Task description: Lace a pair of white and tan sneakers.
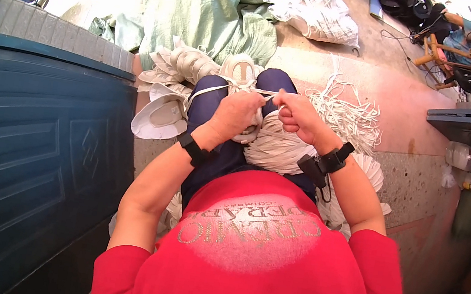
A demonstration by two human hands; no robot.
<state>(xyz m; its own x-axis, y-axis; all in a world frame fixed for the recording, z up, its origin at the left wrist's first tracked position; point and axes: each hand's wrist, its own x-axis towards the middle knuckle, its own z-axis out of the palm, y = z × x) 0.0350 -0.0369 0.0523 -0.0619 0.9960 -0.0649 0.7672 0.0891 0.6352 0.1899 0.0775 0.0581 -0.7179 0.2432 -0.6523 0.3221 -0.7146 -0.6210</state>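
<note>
A cream-white shoe point(239, 69) rests between my knees, its far end pointing away from me. My left hand point(233, 113) lies over the shoe's near part, fingers closed on a white shoelace point(210, 89) whose loop trails to the left over my knee. To its right, my right hand point(303, 118) is curled shut, thumb and forefinger pinching the lace. A short stretch of lace spans the gap between the two hands. The eyelets under my left fingers are hidden.
Several pale shoes point(190, 65) are heaped left of my knees, with a white shoe point(160, 115) nearest. Loose laces point(348, 117) lie in a pile at right. Beyond are a green tarp point(202, 6) and a white sack point(318, 11). A blue panel point(34, 133) stands left.
</note>
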